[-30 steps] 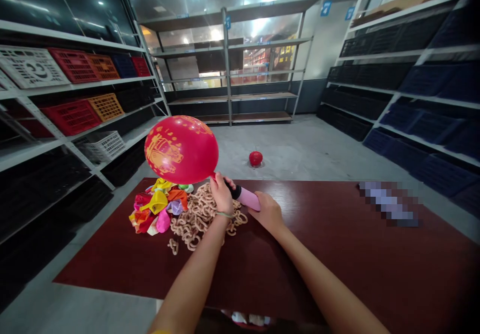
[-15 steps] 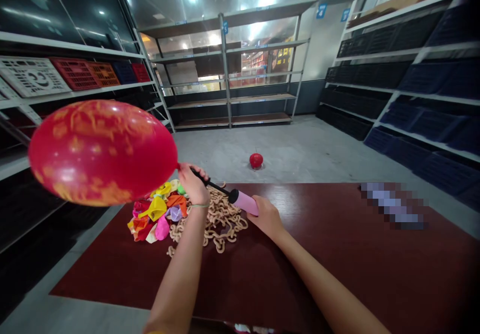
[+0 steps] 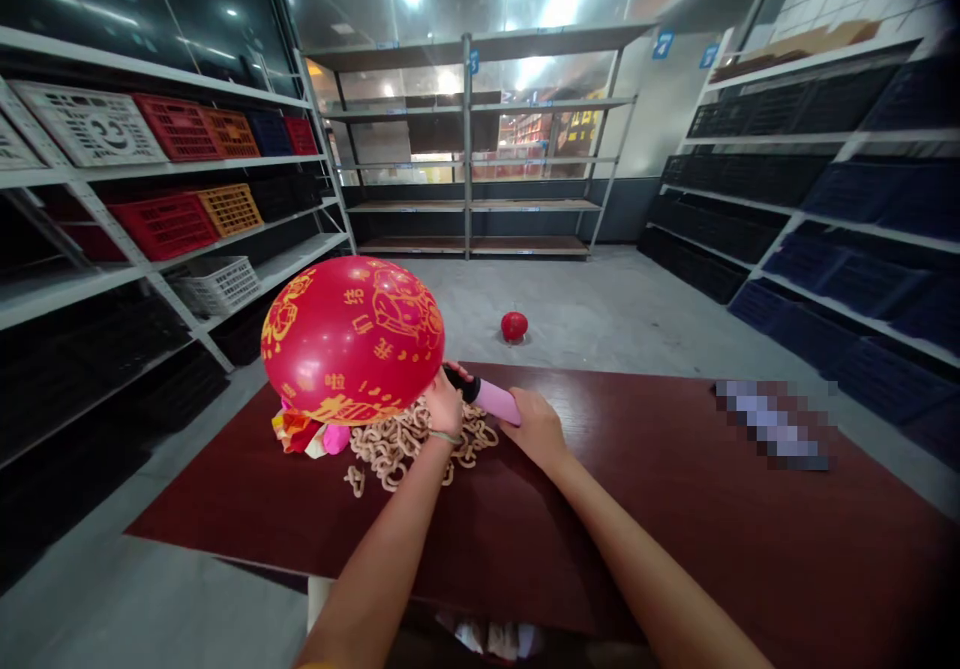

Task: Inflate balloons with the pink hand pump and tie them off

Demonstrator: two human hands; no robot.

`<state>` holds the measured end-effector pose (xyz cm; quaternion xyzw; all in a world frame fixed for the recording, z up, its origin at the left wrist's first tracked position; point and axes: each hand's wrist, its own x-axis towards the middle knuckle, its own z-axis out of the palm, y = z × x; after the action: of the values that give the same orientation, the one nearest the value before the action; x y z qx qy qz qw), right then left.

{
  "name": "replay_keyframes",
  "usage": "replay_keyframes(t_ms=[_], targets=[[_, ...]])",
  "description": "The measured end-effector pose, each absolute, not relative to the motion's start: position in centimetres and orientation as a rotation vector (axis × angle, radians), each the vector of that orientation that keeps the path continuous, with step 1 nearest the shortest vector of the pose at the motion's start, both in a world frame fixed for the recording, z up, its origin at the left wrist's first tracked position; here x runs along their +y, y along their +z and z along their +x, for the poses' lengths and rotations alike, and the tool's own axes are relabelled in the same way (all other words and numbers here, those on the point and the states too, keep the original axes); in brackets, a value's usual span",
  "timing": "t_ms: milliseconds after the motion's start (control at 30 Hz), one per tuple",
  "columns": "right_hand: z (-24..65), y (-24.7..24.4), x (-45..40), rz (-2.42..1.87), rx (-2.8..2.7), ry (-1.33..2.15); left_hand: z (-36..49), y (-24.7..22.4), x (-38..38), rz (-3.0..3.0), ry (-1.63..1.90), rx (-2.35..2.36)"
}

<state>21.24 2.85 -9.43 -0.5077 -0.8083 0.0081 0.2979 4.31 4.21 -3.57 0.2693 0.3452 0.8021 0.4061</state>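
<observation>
A large inflated red balloon (image 3: 352, 339) with yellow drawings and lettering hangs over the left part of the table. Its neck end is at my left hand (image 3: 444, 404), whose fingers are closed round the black end of a hand balloon pump. My right hand (image 3: 538, 431) is wrapped round the pink barrel of the balloon pump (image 3: 497, 402). Little of the black rod shows between barrel and left hand. Below lie a heap of tan looped, chain-like pieces (image 3: 382, 452) and several limp coloured balloons (image 3: 336, 439), partly hidden by the inflated one.
The dark red-brown table (image 3: 675, 509) carries a pixelated, flat object (image 3: 776, 424) at its right. A round red object (image 3: 514, 326) lies on the floor beyond. Shelves with crates (image 3: 169, 224) stand left; a rack (image 3: 466, 149) stands at the back, and dark crates (image 3: 862, 259) line the right.
My left hand has moved right, towards my right hand, so the pump's black rod has slid into the barrel. The balloon has swung right and lower, and the view has turned slightly left.
</observation>
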Motion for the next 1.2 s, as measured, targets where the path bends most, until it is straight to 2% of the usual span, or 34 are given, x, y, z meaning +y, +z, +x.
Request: replay_keyframes(t_ms=[267, 633, 767, 900, 1033, 1200], targets=[[21.5, -8.0, 0.7, -1.165, -2.325, 0.168, 2.4, -4.3, 2.4, 0.702, 2.016, 0.745], [20.6, -9.4, 0.1, -1.125, -2.358, 0.032, 1.3, -3.8, 1.3, 0.636, 2.037, 0.745], [20.9, -9.4, 0.1, -1.101, -2.404, -0.012, -0.9, -3.0, 1.3, 0.563, 2.174, 0.832], [22.9, -9.2, 0.8, -1.209, -2.305, -0.079, -3.7, -3.1, 1.6, 0.445, 2.338, 0.961], [25.8, -8.1, 1.5, -1.363, -2.115, -0.104, -4.0, -3.5, 1.6, 0.537, 2.308, 1.046], [28.7, -7.0, 2.0, -1.358, -2.239, -0.116, -3.1, -3.8, 1.5, 0.630, 2.261, 1.058]])
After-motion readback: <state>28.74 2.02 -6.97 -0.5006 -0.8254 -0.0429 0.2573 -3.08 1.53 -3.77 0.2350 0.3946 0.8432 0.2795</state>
